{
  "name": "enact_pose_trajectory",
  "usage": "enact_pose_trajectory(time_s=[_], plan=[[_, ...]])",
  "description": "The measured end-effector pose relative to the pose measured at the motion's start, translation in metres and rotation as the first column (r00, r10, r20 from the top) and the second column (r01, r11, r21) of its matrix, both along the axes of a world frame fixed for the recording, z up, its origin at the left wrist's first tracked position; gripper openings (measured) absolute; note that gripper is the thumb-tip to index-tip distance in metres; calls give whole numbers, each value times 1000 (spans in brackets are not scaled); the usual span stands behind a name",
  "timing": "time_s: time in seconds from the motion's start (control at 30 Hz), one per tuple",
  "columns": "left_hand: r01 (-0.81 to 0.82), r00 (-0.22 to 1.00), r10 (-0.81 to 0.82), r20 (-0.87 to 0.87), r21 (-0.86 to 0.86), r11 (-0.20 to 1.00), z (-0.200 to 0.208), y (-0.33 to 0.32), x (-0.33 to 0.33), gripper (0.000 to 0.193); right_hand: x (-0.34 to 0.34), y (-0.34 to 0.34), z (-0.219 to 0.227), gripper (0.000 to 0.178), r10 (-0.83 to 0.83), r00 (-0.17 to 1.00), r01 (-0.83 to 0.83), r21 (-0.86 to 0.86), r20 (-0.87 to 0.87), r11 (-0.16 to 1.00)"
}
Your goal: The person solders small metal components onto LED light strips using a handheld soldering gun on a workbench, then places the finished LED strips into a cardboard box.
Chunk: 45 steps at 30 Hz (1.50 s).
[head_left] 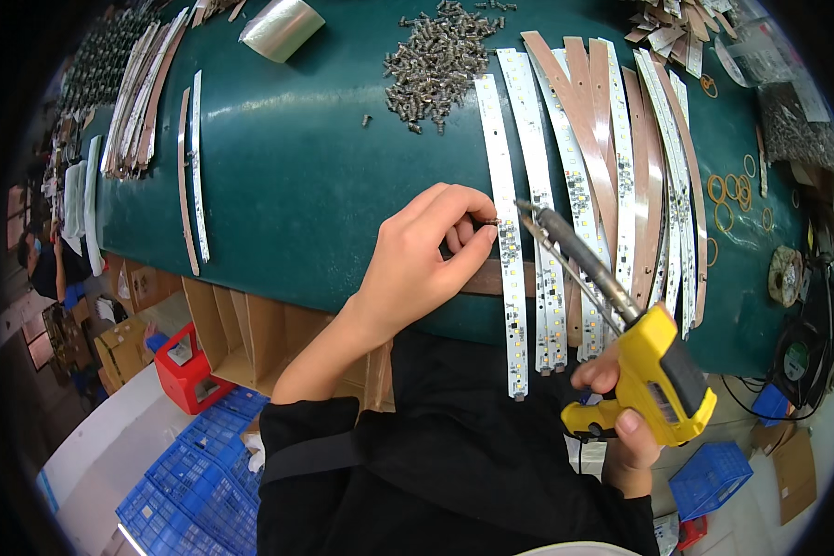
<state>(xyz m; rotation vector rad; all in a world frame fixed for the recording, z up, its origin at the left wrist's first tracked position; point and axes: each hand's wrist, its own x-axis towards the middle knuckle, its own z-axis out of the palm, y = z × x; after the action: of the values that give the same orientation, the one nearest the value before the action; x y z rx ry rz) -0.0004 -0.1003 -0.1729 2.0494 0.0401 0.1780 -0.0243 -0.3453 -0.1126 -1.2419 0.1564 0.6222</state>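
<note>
My left hand (422, 246) is closed in a pinch on a small dark metal part (492, 221), held at the left edge of a white LED circuit strip (512, 306). Most of that part is hidden by the fingers. In my right hand (632, 440) is a yellow and black soldering gun (656, 371), gripped by its handle. Its hot tip points up and left, just right of the strip and close to my left fingertips. I cannot tell whether the tip touches anything. A brown bar (484, 277) lies crosswise under the strip.
Several LED strips (625, 167), some with the brown side up, fan out to the right. A heap of small metal parts (440, 65) lies at the far middle. Rubber bands (741, 193) and a tape roll (283, 30) are on the green table. Blue crates (199, 473) stand below left.
</note>
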Motion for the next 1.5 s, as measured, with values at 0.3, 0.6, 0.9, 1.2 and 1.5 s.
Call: enact_pose_trajectory(time_s=[0.3,0.6,0.9,1.2,1.5], plan=[[-32,979,3,-203,-140,990,6,-2,8,10,15,53,-36,49,-150,984,83,488,99,869],[-167,903,-167,-396,-682,712,12,11,12,18,14,60,-46,47,-160,967,43,488,200,872],[-189,880,-218,-423,-731,655,13,14,14,22,13,62,-47,43,-181,959,47,504,219,862],[-98,875,-233,-424,-628,772,11,14,20,23,13,62,-48,44,-195,961,73,500,197,863],[-58,852,-264,-453,-582,811,11,19,27,20,13,60,-50,40,-156,971,53,467,183,883]])
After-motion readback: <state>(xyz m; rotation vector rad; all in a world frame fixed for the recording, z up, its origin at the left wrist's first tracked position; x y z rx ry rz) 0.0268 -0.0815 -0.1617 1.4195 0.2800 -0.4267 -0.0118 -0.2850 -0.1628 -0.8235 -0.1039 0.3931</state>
